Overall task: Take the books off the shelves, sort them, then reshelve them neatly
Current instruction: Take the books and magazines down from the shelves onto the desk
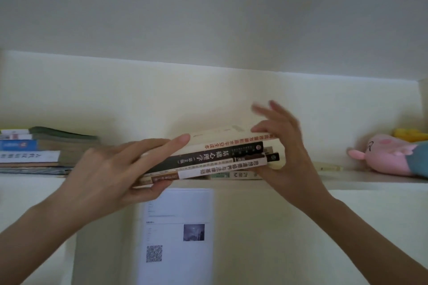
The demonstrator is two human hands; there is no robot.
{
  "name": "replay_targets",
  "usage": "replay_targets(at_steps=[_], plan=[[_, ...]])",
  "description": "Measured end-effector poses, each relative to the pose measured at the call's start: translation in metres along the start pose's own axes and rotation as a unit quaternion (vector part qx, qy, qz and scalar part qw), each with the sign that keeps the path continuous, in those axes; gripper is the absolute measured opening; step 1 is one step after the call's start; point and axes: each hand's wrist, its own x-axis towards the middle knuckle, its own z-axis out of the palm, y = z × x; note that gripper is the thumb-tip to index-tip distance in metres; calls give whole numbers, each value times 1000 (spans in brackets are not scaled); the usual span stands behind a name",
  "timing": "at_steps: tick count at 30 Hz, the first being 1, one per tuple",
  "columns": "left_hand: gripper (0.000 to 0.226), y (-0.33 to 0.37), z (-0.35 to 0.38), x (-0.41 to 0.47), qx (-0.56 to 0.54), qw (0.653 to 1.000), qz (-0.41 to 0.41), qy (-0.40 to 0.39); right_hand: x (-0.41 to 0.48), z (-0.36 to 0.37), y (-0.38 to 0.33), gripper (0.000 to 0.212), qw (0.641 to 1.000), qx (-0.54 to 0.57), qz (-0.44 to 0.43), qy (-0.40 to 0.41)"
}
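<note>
Books (215,157) tilted, pinched between hands (108,169) (284,146), over shelf (370,179)

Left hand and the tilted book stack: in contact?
Touching. Head view: the left hand pinches the book stack, with its fingers lying over the top cover and its thumb pressed under the lower left edge.
</note>
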Motion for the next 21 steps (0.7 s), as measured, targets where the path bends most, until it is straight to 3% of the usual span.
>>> replay_targets(at_steps=[3, 6, 7, 8, 10, 13, 15, 17, 21], plan=[[82, 14, 9, -8, 15, 1000, -11, -10, -14, 0, -1, 40, 998, -32, -49, 0], [131, 21, 14, -13, -8, 996, -8, -84, -31, 4, -16, 38, 992, -81, -94, 1], [137, 19, 14, -16, -16, 995, 0, -96, -36, 0, -23, 42, 993, -76, -91, -19], [137, 17, 14, -18, -20, 995, 13, -100, -35, -3, -27, 48, 996, -38, -66, -47], [120, 13, 14, -22, -29, 996, 42, -77, -24, -19, -35, 63, 987, 115, 71, -87], [90, 10, 16, -27, -47, 996, 54, -48, -11, -37, -41, 75, 903, 306, 294, -71], [87, 13, 14, -35, -71, 995, 49, -47, -11, -34, -47, 80, 845, 374, 365, -111], [80, 19, 12, -45, -71, 995, 57, -29, -20, -28, -61, 67, 784, 432, 430, -118], [72, 34, 11, -72, -44, 993, 104, -28, -48, -17, -76, 82, 752, 442, 483, -77]])
